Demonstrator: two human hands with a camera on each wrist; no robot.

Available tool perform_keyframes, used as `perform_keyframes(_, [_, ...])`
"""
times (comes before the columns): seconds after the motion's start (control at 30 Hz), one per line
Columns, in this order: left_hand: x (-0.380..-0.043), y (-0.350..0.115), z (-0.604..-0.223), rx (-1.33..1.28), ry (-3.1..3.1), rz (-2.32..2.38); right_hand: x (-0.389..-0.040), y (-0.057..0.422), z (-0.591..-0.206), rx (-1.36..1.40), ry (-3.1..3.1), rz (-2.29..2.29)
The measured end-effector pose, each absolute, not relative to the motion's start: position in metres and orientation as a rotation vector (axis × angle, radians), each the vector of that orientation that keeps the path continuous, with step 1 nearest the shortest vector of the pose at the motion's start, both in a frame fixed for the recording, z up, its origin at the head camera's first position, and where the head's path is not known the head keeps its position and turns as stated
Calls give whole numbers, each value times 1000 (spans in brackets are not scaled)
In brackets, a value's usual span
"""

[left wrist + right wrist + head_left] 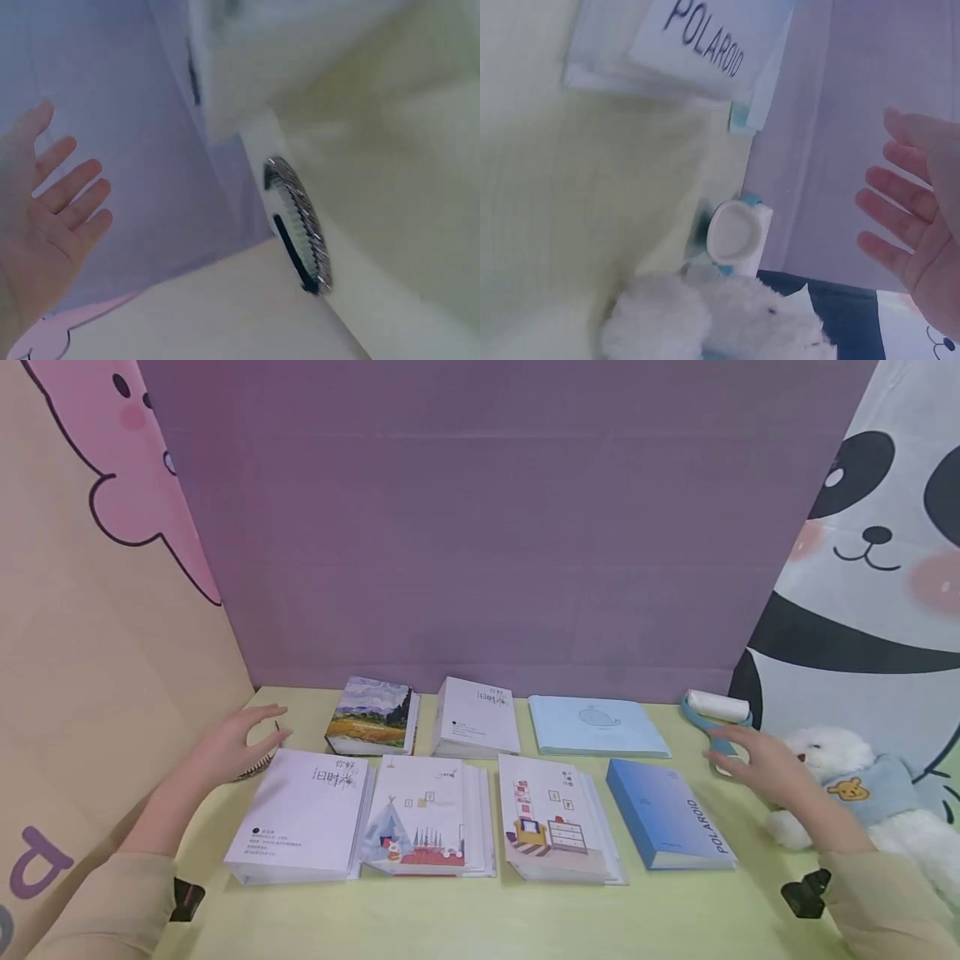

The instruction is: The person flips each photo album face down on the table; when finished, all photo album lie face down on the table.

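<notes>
My left hand (228,745) is held over the table's left side with its fingers spread, holding nothing. Beside it, partly hidden in the head view, lies a small item with a ridged, braided-looking edge (304,225) and a black strip. Just right of that hand is a white album (300,810) with dark lettering. On the other side my right hand (768,768), fingers loosely extended, holds nothing and overlaps a blue-handled lint roller (716,703) in the head view. Nearest to it among the books is the blue POLAROID album (671,814).
Between the hands in front are a tent-picture album (412,818) and a furniture-picture album (555,818). Behind lie a landscape-cover book (372,714), another white album (476,718) and a light blue whale book (600,727). A white plush bear (832,756) sits at right.
</notes>
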State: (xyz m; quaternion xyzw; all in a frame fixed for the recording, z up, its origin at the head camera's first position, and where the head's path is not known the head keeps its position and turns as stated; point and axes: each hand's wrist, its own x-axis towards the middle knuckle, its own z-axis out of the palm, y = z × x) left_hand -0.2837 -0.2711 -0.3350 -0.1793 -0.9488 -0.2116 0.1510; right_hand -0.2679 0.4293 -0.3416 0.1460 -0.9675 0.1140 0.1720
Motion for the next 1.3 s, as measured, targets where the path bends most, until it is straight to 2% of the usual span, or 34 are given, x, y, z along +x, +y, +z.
perform_keyframes(0.2, [-290,-240,-320,-493,-2717,-688,-280,420,-343,468,-2619,320])
perform_keyframes(0.47, [-311,-201,-330,-547,-2686,-790,-286,390,-337,492,-2569,442])
perform_keyframes(0.97, [-329,-118,-334,-721,-2641,-1029,-300,345,-339,442,-2631,624])
perform_keyframes(1.3, [-341,-75,-345,-777,-2631,-1216,-321,320,-345,552,-2709,652])
